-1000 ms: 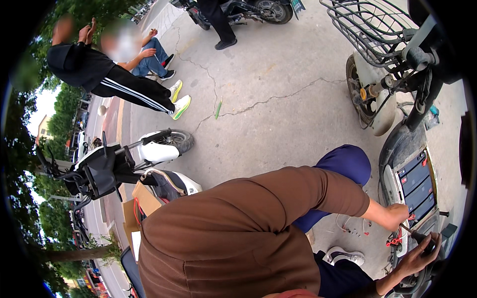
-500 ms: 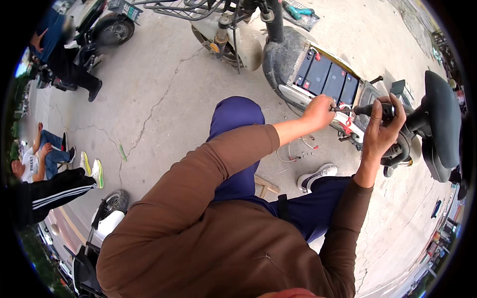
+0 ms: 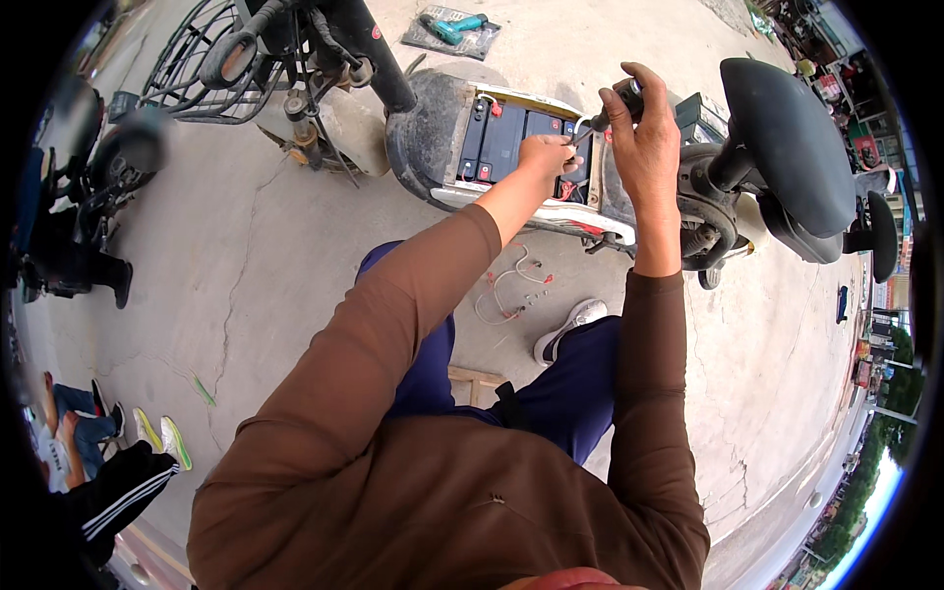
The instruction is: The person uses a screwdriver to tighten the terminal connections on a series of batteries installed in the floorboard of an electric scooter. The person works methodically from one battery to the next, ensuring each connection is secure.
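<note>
My right hand (image 3: 647, 138) is closed round the dark handle of a screwdriver (image 3: 602, 120), whose shaft points down and left. At its tip my left hand (image 3: 547, 160) is pinched together, above a row of black batteries (image 3: 500, 136). What the left fingertips hold is too small to make out. The batteries sit side by side in the uncovered footboard of an electric scooter (image 3: 429, 138). Red and white wires (image 3: 570, 189) show beside my left hand, at the right end of the batteries.
A teal power drill (image 3: 452, 28) lies on a flat grey case beyond the scooter. Loose cables (image 3: 500, 295) and small metal parts lie on the concrete near my shoe (image 3: 572, 329). The scooter's black seat (image 3: 787, 143) rises at the right. People and a parked motorbike are at the left.
The view has turned, so the scooter sits further left and the drill shows whole. Both hands have shifted from the footboard's near edge to over the batteries, the screwdriver still in the right hand.
</note>
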`<state>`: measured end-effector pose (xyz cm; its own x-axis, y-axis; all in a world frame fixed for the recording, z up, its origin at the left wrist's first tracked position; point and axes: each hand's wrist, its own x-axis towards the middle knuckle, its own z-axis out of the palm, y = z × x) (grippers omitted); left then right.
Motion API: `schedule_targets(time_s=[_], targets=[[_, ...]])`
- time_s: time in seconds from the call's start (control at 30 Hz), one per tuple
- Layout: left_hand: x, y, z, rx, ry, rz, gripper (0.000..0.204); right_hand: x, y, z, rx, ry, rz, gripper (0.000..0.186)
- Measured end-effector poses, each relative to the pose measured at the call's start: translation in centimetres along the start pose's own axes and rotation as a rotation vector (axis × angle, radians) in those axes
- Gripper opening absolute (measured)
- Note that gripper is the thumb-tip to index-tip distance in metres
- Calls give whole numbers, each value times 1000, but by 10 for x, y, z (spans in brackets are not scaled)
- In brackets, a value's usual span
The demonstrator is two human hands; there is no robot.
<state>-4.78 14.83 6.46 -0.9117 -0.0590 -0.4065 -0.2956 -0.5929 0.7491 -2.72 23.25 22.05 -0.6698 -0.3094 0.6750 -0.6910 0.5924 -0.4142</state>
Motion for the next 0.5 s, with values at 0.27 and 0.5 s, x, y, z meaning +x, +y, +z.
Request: schedule_targets(time_s=[0.27, 0.5], targets=[[98, -38, -40, -249, 259, -99, 16, 46, 9, 29, 190, -514, 135, 37], [130, -61, 12, -308, 394, -236, 13, 49, 27, 38, 79, -478, 41, 40]])
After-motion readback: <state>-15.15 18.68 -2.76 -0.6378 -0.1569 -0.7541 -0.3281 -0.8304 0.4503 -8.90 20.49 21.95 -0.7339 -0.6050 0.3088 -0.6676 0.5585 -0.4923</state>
